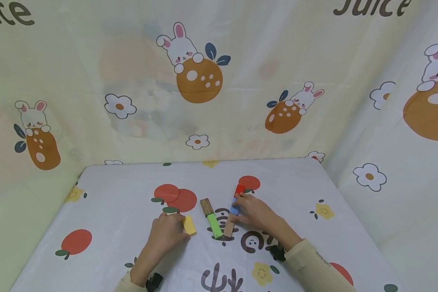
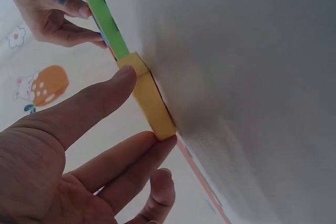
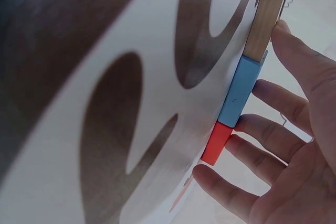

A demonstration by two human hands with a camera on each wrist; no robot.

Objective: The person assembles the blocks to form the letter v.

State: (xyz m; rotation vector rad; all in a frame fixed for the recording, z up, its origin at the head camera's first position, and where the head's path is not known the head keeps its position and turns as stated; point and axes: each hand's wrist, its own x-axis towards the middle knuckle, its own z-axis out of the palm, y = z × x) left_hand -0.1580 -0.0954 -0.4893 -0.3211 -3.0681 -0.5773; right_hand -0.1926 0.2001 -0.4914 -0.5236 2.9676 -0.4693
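Note:
My left hand pinches a yellow block lying on the table, thumb at one end and fingertips at the other, as the left wrist view shows. To its right, a dark brown wooden block and a green block lie end to end in a slanted row. A second row holds a red block, a blue block and a light wooden block. Along that row, my right hand touches the blocks with fairly straight fingers. The green and light wooden blocks come close at their near ends.
A white cloth with printed fruit, flowers and dark drawings covers the table. Behind it and at the sides hangs a printed curtain. A small black device is at the right wrist, another at the left.

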